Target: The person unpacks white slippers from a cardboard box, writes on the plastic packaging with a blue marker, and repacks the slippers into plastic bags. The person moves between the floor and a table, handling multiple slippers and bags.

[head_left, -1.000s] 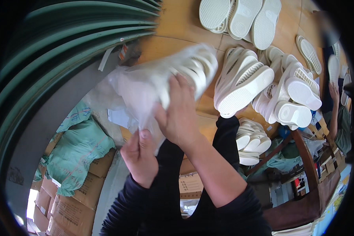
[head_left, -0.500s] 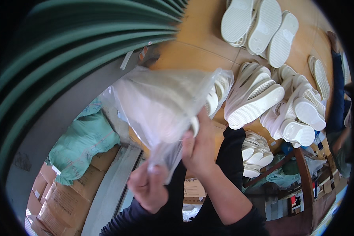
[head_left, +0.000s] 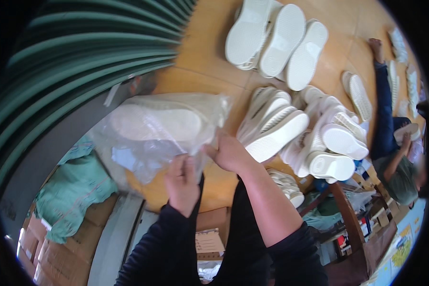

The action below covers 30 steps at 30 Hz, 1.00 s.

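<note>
A clear plastic bag (head_left: pixel 159 155) with white shoe soles (head_left: pixel 162 121) inside lies on the tan floor in front of me. My left hand (head_left: pixel 182 183) pinches the bag's near edge, thumb and fingers closed on the plastic. Just to its right, my right hand (head_left: pixel 231 151) grips the bag's near right corner, its fingers partly hidden. The plastic is slack and crumpled between the hands. Right of the bag stands a stack of white soles (head_left: pixel 274 131), close to my right hand but apart from it.
More white soles lie at the far side (head_left: pixel 283 40) and in a heap (head_left: pixel 326 138) to the right. A green corrugated shutter (head_left: pixel 95 47) rises at left, above cardboard boxes (head_left: pixel 76 245) and a green sack (head_left: pixel 74 195). Another person (head_left: pixel 398 176) sits at far right, beyond a brown wooden frame (head_left: pixel 350 214).
The bag has gone from being held up and bunched to lying flatter, farther left in view. My left hand has moved up and my right hand slightly left. The view has shifted.
</note>
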Tool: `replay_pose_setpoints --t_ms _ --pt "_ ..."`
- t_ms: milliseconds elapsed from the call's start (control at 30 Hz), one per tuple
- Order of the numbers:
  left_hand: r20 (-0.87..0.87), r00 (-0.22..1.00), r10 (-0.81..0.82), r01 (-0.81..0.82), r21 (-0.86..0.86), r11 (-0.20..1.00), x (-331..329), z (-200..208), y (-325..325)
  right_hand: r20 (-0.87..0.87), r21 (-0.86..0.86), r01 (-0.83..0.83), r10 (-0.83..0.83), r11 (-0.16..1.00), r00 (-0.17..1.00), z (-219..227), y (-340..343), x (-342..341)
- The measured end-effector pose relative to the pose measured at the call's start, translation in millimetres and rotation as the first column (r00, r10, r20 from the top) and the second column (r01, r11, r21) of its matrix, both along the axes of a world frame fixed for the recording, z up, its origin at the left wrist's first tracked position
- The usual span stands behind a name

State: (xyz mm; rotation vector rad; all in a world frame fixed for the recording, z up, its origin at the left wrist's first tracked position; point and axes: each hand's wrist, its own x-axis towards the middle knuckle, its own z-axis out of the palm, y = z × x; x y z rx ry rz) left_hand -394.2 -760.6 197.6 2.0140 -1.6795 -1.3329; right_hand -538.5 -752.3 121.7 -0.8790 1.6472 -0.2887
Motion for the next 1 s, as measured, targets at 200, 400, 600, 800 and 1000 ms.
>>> replay_pose_setpoints --t_ms 200,400,600,800,1000 --pt "-0.059 0.998 -0.002 -0.008 -0.167 0.986 8.3 -5.6 -6.5 -0.316 -0.130 0.508 -0.521 0.852 0.793 -65.6 -15.0 -147.5" --pt "-0.115 0.991 0.074 -0.061 0.116 0.991 3.1 -4.2 12.5 -0.756 0.233 0.435 -0.119 0.870 0.643 -178.5 -18.4 -283.0" --pt "0.026 0.998 -0.055 0.047 0.266 0.963 -2.5 4.8 13.8 -0.758 0.193 0.421 -0.137 0.886 0.638 -213.0 -7.4 -324.7" --pt "0.046 0.992 -0.114 0.114 0.001 0.993 -4.2 4.0 20.8 -0.455 0.217 0.533 -0.398 0.818 0.797 -189.5 -19.3 -325.1" --pt "0.117 0.979 -0.169 0.192 -0.223 0.956 -6.4 3.2 30.6 -0.746 0.131 0.330 -0.127 0.935 0.654 -180.6 -26.5 -301.0"
